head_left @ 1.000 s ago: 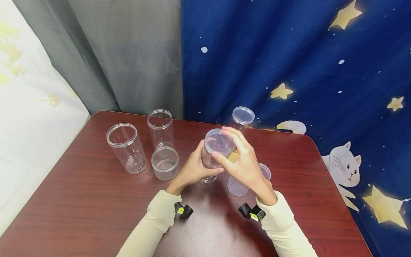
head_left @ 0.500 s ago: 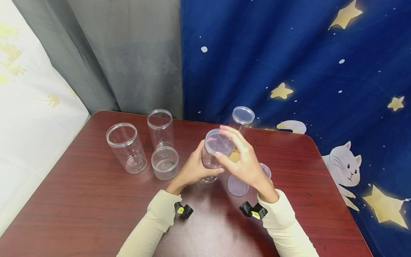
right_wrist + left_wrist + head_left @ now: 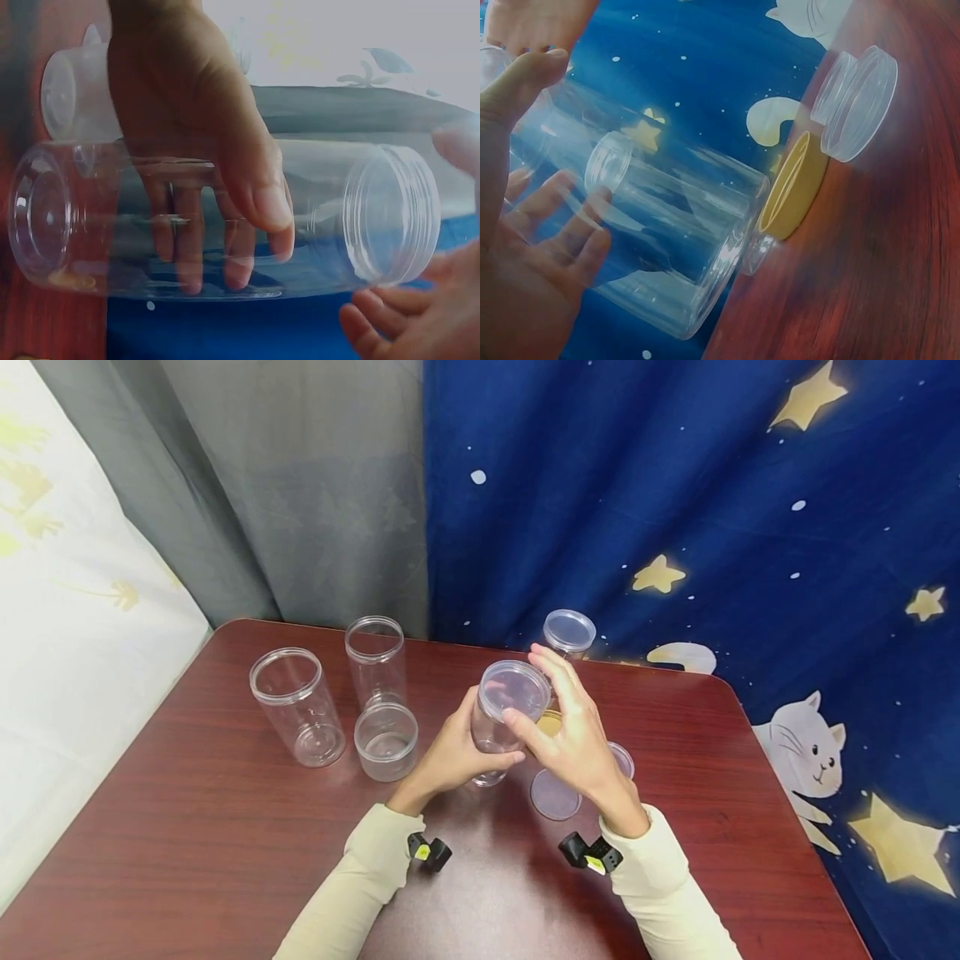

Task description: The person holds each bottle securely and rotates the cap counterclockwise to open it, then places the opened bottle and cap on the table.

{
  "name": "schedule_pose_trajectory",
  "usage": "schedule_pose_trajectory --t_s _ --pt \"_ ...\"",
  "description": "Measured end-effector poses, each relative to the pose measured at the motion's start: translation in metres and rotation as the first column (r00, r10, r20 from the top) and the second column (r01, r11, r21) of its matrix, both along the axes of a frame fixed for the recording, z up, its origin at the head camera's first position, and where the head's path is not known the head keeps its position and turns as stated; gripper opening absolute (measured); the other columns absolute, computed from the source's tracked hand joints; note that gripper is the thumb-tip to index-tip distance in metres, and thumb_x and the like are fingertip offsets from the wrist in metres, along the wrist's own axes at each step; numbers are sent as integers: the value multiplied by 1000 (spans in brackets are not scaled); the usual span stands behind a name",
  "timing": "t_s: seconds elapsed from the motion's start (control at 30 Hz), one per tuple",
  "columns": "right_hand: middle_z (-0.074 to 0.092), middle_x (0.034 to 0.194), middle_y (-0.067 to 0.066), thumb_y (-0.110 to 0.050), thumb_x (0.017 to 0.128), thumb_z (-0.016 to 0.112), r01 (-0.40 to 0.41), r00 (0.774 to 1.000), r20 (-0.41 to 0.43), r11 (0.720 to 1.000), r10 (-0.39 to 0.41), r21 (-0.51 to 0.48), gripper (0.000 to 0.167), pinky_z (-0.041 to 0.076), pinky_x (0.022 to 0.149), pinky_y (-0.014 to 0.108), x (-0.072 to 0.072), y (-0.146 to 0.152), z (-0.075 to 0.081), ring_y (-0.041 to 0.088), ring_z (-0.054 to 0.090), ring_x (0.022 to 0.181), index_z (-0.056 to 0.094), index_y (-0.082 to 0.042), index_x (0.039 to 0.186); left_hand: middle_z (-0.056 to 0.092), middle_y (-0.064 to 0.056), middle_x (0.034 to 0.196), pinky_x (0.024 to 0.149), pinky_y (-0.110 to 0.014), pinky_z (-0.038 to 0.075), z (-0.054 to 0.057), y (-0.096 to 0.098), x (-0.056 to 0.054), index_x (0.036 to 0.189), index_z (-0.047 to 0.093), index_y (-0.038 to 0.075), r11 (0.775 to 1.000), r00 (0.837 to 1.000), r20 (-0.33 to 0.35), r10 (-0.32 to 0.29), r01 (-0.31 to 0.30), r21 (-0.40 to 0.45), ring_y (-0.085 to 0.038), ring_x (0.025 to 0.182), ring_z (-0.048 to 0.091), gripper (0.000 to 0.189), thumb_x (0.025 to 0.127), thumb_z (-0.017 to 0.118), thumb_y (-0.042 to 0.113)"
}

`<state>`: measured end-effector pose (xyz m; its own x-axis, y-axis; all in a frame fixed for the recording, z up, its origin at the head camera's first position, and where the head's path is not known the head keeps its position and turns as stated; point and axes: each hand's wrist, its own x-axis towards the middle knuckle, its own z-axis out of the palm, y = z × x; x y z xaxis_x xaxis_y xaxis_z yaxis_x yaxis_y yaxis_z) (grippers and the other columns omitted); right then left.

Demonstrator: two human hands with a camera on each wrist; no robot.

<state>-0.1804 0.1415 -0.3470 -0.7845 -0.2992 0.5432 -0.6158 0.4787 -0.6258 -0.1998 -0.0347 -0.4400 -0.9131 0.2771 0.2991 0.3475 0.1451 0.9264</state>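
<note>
A tall clear jar (image 3: 491,739) is held slightly tilted by my left hand (image 3: 446,756), its fingers wrapped round the body in the right wrist view. A clear lid (image 3: 516,690) sits on its mouth, with ridges showing at that end. My right hand (image 3: 579,752) is beside the lid, fingers spread and relaxed. Its thumb overlaps the near rim in the head view; in the right wrist view the thumb stands apart, with the fingertips (image 3: 367,311) close to the lid's edge. Whether those fingertips touch is unclear.
Left on the brown table (image 3: 247,860) stand two tall open jars (image 3: 300,714) and a short jar (image 3: 386,752). A lidded jar (image 3: 568,631) stands behind my right hand. A yellow lid (image 3: 795,187) and clear lids (image 3: 555,795) lie near it. Curtains (image 3: 600,485) hang behind.
My right hand's fingers have spread away from the lid's far edge, the index finger shifting right. My left hand and the jar have stayed in place.
</note>
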Motion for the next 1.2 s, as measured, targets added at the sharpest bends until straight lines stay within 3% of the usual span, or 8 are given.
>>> schedule_pose_trajectory --t_s 0.13,0.3,0.47,0.8,1.2 --pt "52 141 9 -52 82 76 141 989 -43 989 -139 41 79 51 93 45 4 -3 -1 24 54 120 51 -5 140 61 -2 128 91 -39 53 1 1 0 143 39 23 1000 1000 -10 23 -23 -17 -20 108 63 91 69 91 23" --pt "56 130 10 -43 69 89 204 978 -53 975 -200 86 83 48 95 43 8 -9 0 24 54 118 54 -4 133 63 -4 125 94 -41 51 2 2 0 143 40 19 999 999 -14 41 -41 -11 -18 109 61 91 67 91 17" --pt "58 125 11 -40 65 92 228 973 -55 970 -224 81 84 48 94 43 8 -13 -1 25 55 114 54 -3 131 63 -6 125 96 -41 50 2 2 0 143 39 17 999 1000 -9 30 -30 -12 -19 110 60 91 67 90 13" --pt "59 126 11 -31 67 92 182 982 -62 982 -179 57 80 46 99 42 5 -11 -4 25 55 118 54 -1 132 62 -4 126 96 -40 50 2 1 0 143 39 19 1000 1000 -5 14 -14 -5 -18 111 61 91 68 91 19" --pt "57 137 8 -23 77 86 73 997 6 997 -73 29 73 44 103 41 1 -7 -3 22 54 124 52 -4 138 61 -2 128 95 -40 51 3 -2 0 141 40 22 1000 1000 3 10 -10 -6 -18 111 62 89 69 92 24"
